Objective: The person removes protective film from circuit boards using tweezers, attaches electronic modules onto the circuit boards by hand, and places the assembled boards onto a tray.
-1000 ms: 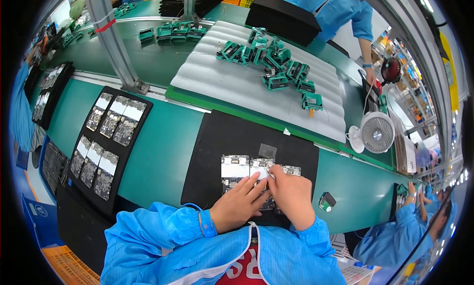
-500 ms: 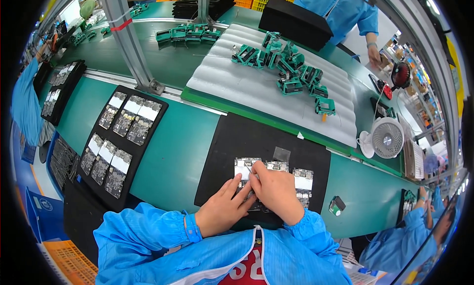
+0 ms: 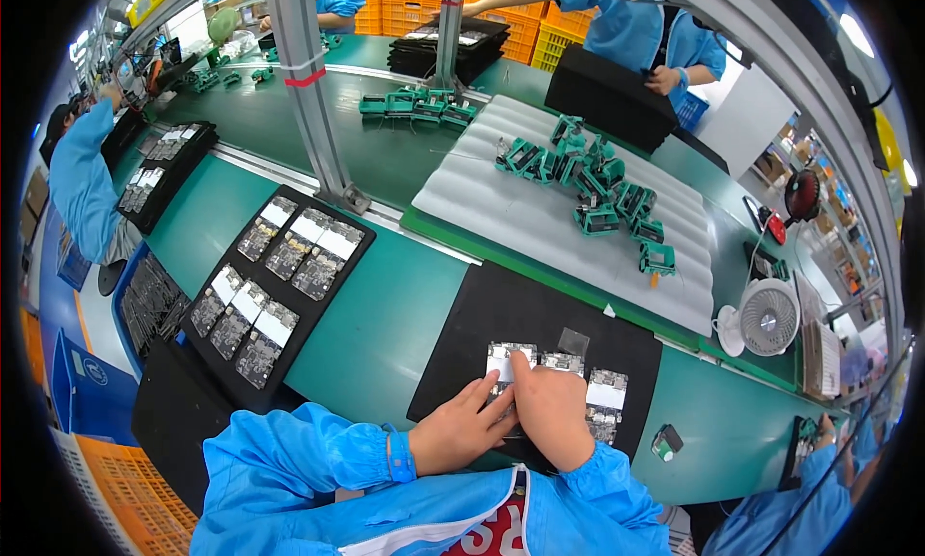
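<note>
Three circuit boards with white patches lie in a row on a black foam mat [image 3: 451,339] in front of me. My left hand [image 3: 455,435] rests over the leftmost circuit board [image 3: 497,354], its fingers stretched out and apart. My right hand [image 3: 554,402] is over the same board, index finger pointing down and the other fingers curled; whatever it holds is hidden. The middle circuit board [image 3: 563,362] is partly covered by my right hand. The right circuit board [image 3: 605,396] lies uncovered. A small clear film square [image 3: 574,341] sits just beyond the middle board.
To the left, a black foam tray [image 3: 313,312] carries several circuit boards. Beyond the mat, green-cased parts [image 3: 593,175] are piled on a grey foam sheet [image 3: 462,185]. A small green-and-black part [image 3: 666,442] lies right. A fan [image 3: 768,317] and metal post [image 3: 313,98] stand nearby; co-workers surround the bench.
The whole view has shifted, so the bench appears lower and farther right. My hands stay at the leftmost board; a thin pale tip seen earlier by my right fingers no longer shows.
</note>
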The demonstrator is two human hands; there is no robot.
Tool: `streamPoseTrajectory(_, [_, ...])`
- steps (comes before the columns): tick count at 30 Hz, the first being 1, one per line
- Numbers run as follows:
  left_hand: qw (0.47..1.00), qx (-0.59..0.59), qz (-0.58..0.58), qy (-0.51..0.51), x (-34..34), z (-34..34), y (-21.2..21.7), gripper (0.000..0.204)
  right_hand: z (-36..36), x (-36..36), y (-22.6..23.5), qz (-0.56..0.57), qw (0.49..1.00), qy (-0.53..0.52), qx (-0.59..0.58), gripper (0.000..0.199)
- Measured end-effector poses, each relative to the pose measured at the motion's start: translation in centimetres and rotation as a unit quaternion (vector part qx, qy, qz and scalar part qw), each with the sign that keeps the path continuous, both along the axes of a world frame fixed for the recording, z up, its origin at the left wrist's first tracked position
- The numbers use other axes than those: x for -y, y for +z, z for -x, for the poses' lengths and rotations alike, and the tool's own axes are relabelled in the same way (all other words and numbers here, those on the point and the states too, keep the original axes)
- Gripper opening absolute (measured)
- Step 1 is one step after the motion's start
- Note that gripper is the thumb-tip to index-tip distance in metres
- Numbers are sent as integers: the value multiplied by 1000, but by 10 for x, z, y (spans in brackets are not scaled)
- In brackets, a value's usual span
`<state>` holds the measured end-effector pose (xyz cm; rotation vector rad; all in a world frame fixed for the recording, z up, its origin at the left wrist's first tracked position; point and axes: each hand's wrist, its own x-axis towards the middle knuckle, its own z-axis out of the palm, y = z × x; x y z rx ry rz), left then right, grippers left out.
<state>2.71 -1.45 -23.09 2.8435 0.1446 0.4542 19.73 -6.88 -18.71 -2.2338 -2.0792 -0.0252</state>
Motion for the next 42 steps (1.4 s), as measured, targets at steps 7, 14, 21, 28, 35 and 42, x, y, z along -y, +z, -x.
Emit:
streamPoseTrajectory(7, [999, -20, -34, 1, -5, 4, 0, 52, -36, 16, 12, -15, 990, -68, -121, 30])
streamPoseTrajectory(14, [998, -13, -29, -47, -14, 5, -2, 50, -162, 114, -29, -151, 942, -299, -25, 32])
streamPoseTrajectory(21, [996, -40, -34, -73, -20, 3, 6, 47, -178, 147, -48, -149, 939, -304, -63, 29])
streamPoseTrajectory(28, [994, 26, 56, -87, -37, -21, 23, 34, -166, 52, 9, -178, 952, -166, -185, 28])
streamPoseTrajectory(35, [973, 199, 115, -12, -72, -67, 27, 20, -195, -96, -2, -109, 973, -112, -168, 43])
streamPoseTrajectory(42, [904, 292, 276, 144, -116, -65, -16, 20, -191, -149, -25, -105, 980, -164, -40, 43])
